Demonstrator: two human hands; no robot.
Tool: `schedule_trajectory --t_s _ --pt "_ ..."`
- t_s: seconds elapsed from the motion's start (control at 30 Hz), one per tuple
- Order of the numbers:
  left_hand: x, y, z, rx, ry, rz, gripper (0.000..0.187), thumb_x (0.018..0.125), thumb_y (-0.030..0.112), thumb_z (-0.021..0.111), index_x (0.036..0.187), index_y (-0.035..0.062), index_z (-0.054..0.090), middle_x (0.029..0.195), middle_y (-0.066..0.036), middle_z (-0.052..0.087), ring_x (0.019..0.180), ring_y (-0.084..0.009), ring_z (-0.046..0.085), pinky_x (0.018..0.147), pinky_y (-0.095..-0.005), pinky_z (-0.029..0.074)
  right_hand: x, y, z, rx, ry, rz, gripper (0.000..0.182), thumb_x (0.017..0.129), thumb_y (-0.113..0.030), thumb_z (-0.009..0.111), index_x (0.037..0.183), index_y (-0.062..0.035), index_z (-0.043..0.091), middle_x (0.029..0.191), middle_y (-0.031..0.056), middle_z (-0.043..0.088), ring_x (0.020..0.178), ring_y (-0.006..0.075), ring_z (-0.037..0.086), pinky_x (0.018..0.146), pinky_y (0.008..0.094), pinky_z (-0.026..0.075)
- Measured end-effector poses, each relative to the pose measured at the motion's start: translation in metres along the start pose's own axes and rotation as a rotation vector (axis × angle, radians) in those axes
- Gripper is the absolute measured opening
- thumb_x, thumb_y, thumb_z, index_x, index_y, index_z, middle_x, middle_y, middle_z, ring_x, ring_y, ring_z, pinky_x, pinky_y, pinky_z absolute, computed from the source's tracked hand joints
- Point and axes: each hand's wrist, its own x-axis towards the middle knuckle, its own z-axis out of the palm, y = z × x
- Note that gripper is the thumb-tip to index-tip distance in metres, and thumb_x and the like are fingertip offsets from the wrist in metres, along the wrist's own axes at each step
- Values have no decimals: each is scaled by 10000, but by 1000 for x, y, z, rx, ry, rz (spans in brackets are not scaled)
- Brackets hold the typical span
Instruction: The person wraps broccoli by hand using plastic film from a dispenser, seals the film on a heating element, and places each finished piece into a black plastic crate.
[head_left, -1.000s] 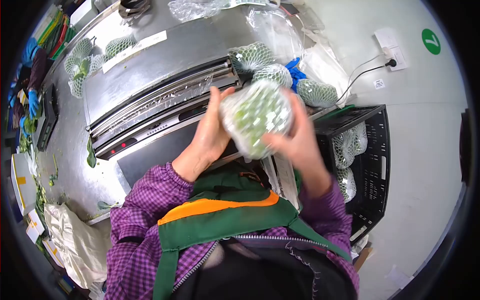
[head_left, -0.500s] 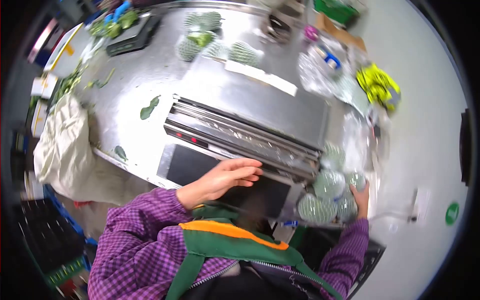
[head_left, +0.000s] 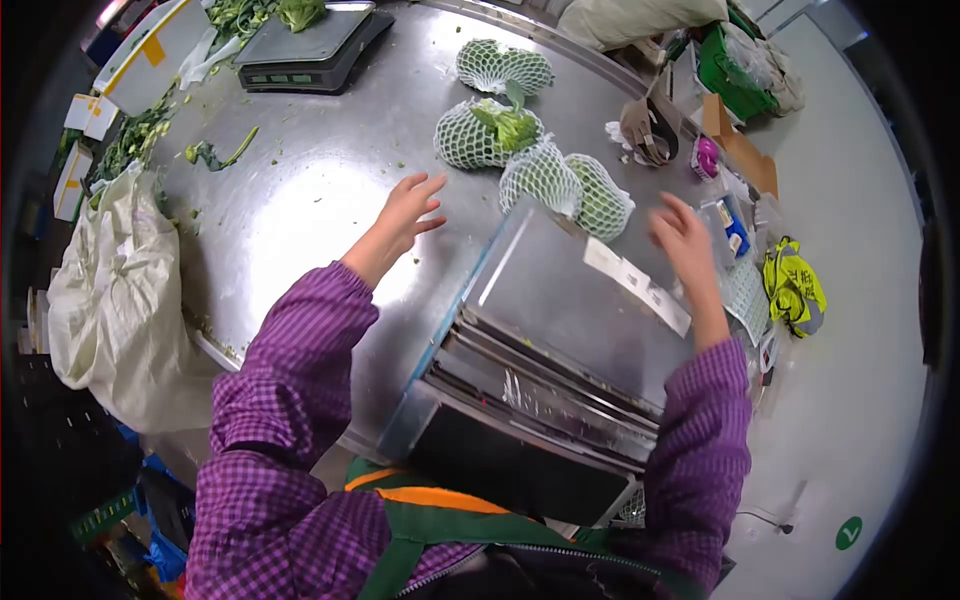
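Both of my hands reach forward over the steel table, one on each side of the netted vegetables. My left hand (head_left: 405,215) is open, fingers spread, over bare metal left of the nets. My right hand (head_left: 683,240) is open too, above the right side of the wrapping machine (head_left: 560,280), and slightly blurred. Between them, beyond the machine, lie several round green vegetables in white foam nets, one (head_left: 603,197) at the machine's back edge and another (head_left: 470,135) farther left. A loose green piece (head_left: 512,125) rests on the nets.
A scale (head_left: 305,50) with greens stands at the back left, near a white foam box (head_left: 155,60). A pale sack (head_left: 125,300) sits at the left edge. At the right are a green crate (head_left: 730,72), a tape dispenser (head_left: 733,228) and a yellow vest (head_left: 793,285).
My right hand has left the netted vegetables at the right and moved forward. My left hand has moved forward and left, away from the machine's front. The view has shifted.
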Motion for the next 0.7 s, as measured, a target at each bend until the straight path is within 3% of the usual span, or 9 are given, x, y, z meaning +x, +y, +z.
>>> schedule_trajectory --t_s 0.1,0.23,0.3,0.33,0.37,0.43,0.47,0.63,0.7 --pt "46 33 25 -14 108 -97 1067 705 501 748 1429 -19 162 1477 -229 151 1356 -341 207 1015 -412 377 102 -1 71 -226 -77 -138 658 779 -328 710 1291 1 462 1103 189 616 965 245 627 834 325 480" --pt "138 27 38 135 314 73 1209 643 511 795 1450 -6 59 1447 -242 233 1253 -336 406 926 -432 454 192 -1 143 -541 -62 -67 860 672 -422 772 1323 10 413 1177 227 572 1071 303 574 932 370 426" --pt "154 23 43 163 222 121 1140 644 469 813 1426 -26 149 1362 -239 374 1154 -283 507 870 -367 491 214 12 171 -608 -77 -40 905 643 -429 788 1328 15 396 1186 229 565 1102 312 555 953 377 410" --pt "156 19 41 131 113 203 946 687 409 803 1348 -40 298 1224 -194 512 1020 -228 586 796 -317 517 220 17 184 -499 -248 -17 906 634 -416 793 1319 21 393 1201 235 553 1116 325 543 953 376 409" --pt "154 16 38 129 117 200 946 687 409 803 1348 -40 298 1224 -194 512 1020 -228 586 796 -317 517 224 19 193 -383 -418 8 907 624 -403 799 1309 27 389 1216 242 542 1130 337 532 953 376 408" --pt "143 10 35 -219 88 243 692 742 332 778 1218 -20 420 1125 -144 568 921 -191 613 738 -306 528 218 15 200 -393 -362 -35 841 607 -333 801 1274 -1 410 1205 238 525 1110 355 527 949 382 409" --pt "135 5 32 -291 103 283 616 768 411 736 1141 -6 478 1055 -105 586 902 -169 596 783 -289 493 206 0 202 -441 -276 -191 809 599 -301 796 1258 -16 423 1193 224 514 1108 360 512 947 385 407" --pt "60 38 15 -574 -73 428 549 893 605 438 1120 109 494 1179 -54 545 1139 -197 493 979 -413 379 109 -85 182 -481 82 -635 779 600 -149 798 1271 -62 411 1179 173 474 1145 301 465 981 366 373" --pt "28 56 21 -693 -184 516 524 921 544 439 1165 84 492 1307 -93 428 1203 -213 436 1018 -411 362 63 -94 153 -437 144 -651 791 586 -126 807 1269 -61 413 1189 160 465 1153 296 459 984 366 368"
